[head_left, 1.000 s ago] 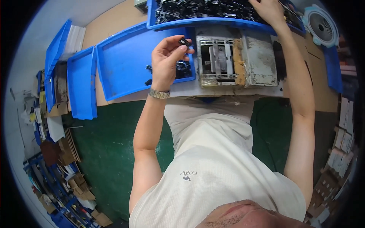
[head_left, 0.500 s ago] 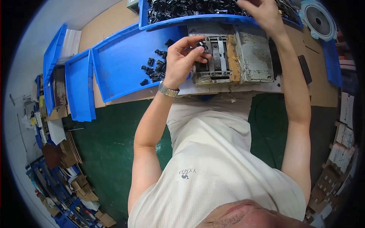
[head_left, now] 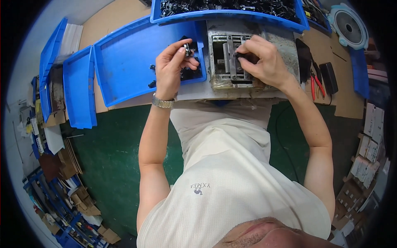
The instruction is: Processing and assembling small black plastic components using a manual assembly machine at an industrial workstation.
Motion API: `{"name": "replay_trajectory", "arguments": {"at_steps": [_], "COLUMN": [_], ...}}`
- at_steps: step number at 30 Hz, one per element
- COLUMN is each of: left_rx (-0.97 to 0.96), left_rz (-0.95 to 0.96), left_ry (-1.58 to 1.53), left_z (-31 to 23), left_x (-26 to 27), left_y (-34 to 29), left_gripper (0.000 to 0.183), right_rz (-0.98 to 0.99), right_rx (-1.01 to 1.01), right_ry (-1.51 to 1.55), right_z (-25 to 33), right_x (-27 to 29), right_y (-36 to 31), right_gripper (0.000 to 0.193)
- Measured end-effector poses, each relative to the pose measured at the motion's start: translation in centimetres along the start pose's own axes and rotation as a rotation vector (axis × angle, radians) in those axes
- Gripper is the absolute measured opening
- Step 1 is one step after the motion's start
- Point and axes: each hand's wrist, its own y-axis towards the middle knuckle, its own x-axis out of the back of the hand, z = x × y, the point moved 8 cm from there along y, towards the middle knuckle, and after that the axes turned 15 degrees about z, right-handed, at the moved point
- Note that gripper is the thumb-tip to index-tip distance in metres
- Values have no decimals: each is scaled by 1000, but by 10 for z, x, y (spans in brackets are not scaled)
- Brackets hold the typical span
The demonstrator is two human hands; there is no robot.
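Observation:
My left hand (head_left: pixel 167 72), with a metal watch at the wrist, pinches a small black plastic part (head_left: pixel 187 50) above the right end of a wide blue tray (head_left: pixel 136 62). Several similar black parts (head_left: pixel 191 73) lie in the tray beneath it. On the bench in front of me sits a metal fixture (head_left: pixel 232 62) with rails and a sliding bar. My right hand (head_left: pixel 266 60) is at the right side of this bar, its thumb and fingers closed on a small dark piece (head_left: pixel 240 56). The fingers partly hide that piece, so its kind cannot be made out.
A blue bin (head_left: pixel 231 17) heaped with black parts stands behind the fixture. Red-handled pliers (head_left: pixel 317 87) and a black box-shaped object (head_left: pixel 328 78) lie to the right. Farther right is a round fan (head_left: pixel 349 27). A narrower blue tray (head_left: pixel 80 89) stands at left.
My right hand has come down from the rear bin to the fixture. My left hand has moved left, away from the fixture to above the tray, keeping the black part in its fingers.

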Motion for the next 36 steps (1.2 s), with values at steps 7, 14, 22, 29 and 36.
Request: {"name": "replay_trajectory", "arguments": {"at_steps": [7, 14, 22, 29, 36], "left_rx": [-62, -22, -65, -22, 57], "left_rz": [-139, -268, -179, -86, 131], "left_ry": [-13, 69, 169, 133, -57], "left_z": [-5, -19, -21, -19, -14], "left_x": [50, 51, 41, -2, -70], "left_y": [-25, -28, -32, -18, 24], "left_gripper": [31, 32, 32, 31, 32], "right_rz": [41, 362, -440, -137, 143], "right_rx": [-77, 22, -224, -825, -911], "right_ry": [21, -193, -162, -563, -671], "right_z": [-4, 38, -6, -180, -202], "right_x": [2, -92, 110, 129, 121], "right_y": [-2, 86, -35, -205, -213], "right_gripper": [20, 20, 16, 25, 24]}}
